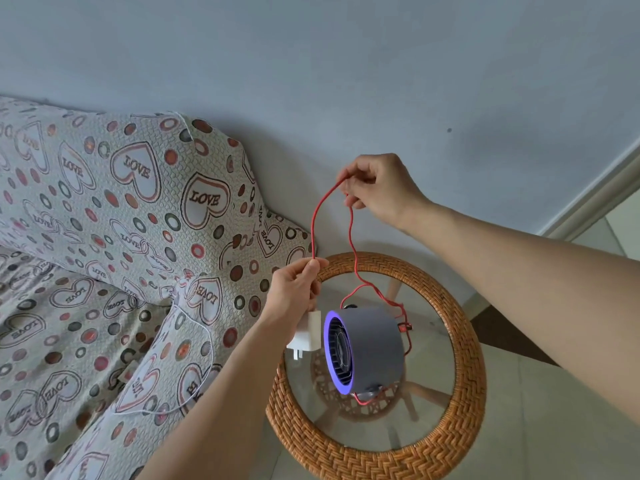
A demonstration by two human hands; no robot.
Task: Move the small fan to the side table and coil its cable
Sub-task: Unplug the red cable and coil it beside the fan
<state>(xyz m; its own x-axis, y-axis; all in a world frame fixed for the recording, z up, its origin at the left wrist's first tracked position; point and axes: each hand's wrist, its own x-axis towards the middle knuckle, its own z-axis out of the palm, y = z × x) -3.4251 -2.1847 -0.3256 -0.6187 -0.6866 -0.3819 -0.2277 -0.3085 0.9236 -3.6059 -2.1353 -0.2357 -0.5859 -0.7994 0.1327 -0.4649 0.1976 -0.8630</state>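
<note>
A small grey round fan (pixel 367 348) with a glowing purple rim stands on the glass top of the round wicker side table (pixel 464 348). Its red cable (pixel 317 216) rises from the back of the fan in a loop. My right hand (pixel 377 187) pinches the top of that loop high above the table. My left hand (pixel 294 294) pinches the cable lower down, left of the fan, and also holds the white plug adapter (pixel 308 336) under its palm.
A sofa (pixel 114 258) with a heart-patterned cover lies to the left, touching the table's edge; a thin white thread lies on it. A plain blue-grey wall (pixel 346 64) is behind. Tiled floor (pixel 554 427) and a doorway edge are at the right.
</note>
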